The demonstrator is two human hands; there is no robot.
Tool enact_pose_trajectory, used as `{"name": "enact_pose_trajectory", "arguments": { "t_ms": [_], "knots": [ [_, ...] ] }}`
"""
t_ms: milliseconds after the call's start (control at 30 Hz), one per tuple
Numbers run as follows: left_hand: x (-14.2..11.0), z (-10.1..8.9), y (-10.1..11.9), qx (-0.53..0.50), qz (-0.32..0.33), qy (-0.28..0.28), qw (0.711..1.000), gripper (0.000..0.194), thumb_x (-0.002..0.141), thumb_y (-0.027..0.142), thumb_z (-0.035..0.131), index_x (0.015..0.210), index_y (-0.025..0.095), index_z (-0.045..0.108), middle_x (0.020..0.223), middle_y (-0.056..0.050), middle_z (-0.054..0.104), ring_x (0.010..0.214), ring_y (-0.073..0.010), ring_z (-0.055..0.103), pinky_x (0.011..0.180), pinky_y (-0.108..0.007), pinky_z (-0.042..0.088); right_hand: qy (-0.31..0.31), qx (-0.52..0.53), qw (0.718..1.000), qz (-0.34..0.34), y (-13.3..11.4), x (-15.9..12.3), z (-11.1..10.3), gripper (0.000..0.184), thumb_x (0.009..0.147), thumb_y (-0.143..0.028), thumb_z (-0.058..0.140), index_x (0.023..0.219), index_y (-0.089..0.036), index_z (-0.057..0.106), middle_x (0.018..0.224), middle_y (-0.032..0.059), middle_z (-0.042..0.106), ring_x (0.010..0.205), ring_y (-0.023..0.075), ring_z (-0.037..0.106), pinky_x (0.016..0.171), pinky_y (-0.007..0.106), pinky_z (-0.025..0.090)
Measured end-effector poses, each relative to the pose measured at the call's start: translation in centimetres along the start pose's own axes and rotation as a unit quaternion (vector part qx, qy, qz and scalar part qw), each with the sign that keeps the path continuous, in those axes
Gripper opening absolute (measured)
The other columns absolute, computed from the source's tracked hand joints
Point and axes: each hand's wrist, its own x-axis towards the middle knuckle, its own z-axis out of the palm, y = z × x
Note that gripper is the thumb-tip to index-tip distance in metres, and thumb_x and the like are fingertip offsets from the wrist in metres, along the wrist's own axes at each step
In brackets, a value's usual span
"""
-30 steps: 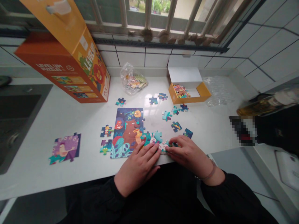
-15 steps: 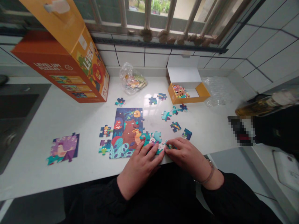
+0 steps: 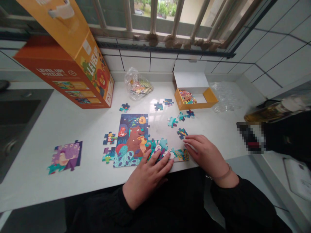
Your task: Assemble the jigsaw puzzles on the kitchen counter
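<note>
A partly joined jigsaw puzzle [image 3: 132, 137] with a brown bear lies near the counter's front edge. My left hand [image 3: 148, 176] rests flat on its lower right part, fingers stretched out. My right hand [image 3: 205, 155] lies just right of the puzzle's bottom row [image 3: 179, 154], fingers extended toward a loose piece [image 3: 182, 132]; it covers the spot where a blue piece lay. Several loose pieces [image 3: 173, 121] are scattered behind the puzzle on the white counter [image 3: 73, 126].
A big orange puzzle box [image 3: 73, 71] stands at the back left. A small open yellow box [image 3: 194, 97] with pieces, a plastic bag of pieces [image 3: 138, 85] and an empty clear bag [image 3: 225, 95] lie at the back. A small finished purple puzzle [image 3: 65, 157] lies left, beside a dark sink [image 3: 17, 119].
My right hand left the bottom row, where a piece now sits joined, and moved right and back onto the counter. My left hand stayed on the puzzle.
</note>
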Motion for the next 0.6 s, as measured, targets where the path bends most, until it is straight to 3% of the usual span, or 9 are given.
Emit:
{"name": "enact_pose_trajectory", "arguments": {
  "t_ms": [133, 300, 467, 600],
  "knots": [
    [0.2, 0.3, 0.0, 0.003, -0.001, 0.005, 1.0, 0.061, 0.109, 0.05, 0.061, 0.165, 0.029, 0.05, 0.174, -0.005, 0.048, 0.151, -0.0361, 0.05, 0.133, -0.063, 0.024, -0.001, -0.012, 1.0, 0.01, 2.1, 2.5, -0.1, 0.026, 0.103, -0.018, 0.065, 0.125, -0.022, 0.076, 0.129, 0.014, 0.077, 0.121, 0.0331, 0.072, 0.106, 0.057, 0.061],
    [0.0, 0.1, 0.0, -0.009, -0.006, 0.01, 1.0, 0.065, 0.109, 0.052, 0.061, 0.167, 0.028, 0.046, 0.175, -0.005, 0.046, 0.153, -0.0347, 0.049, 0.133, -0.059, 0.025, -0.029, -0.028, 0.999, -0.025, 3.4, 7.2, 1.3, 0.029, 0.101, -0.019, 0.07, 0.129, -0.016, 0.074, 0.135, 0.0165, 0.076, 0.128, 0.033, 0.069, 0.114, 0.053, 0.056],
    [-1.0, -0.6, -0.5, -0.015, -0.077, 0.057, 0.995, 0.07, 0.108, 0.06, 0.059, 0.166, 0.022, 0.049, 0.174, -0.011, 0.048, 0.156, -0.0361, 0.045, 0.131, -0.056, 0.029, -0.085, -0.059, 0.994, -0.025, 4.4, 10.9, 2.6, 0.019, 0.095, -0.02, 0.079, 0.113, -0.016, 0.078, 0.115, 0.0151, 0.08, 0.11, 0.0311, 0.072, 0.101, 0.047, 0.058],
    [-1.8, -0.9, -0.8, -0.008, -0.11, 0.04, 0.993, 0.07, 0.107, 0.06, 0.06, 0.165, 0.023, 0.051, 0.171, -0.01, 0.051, 0.154, -0.0362, 0.047, 0.131, -0.055, 0.031, -0.093, -0.054, 0.994, -0.033, 4.9, 12.0, 2.5, 0.014, 0.092, -0.02, 0.081, 0.105, -0.019, 0.077, 0.106, 0.0106, 0.079, 0.101, 0.0275, 0.071, 0.094, 0.042, 0.057]
  ]
}}
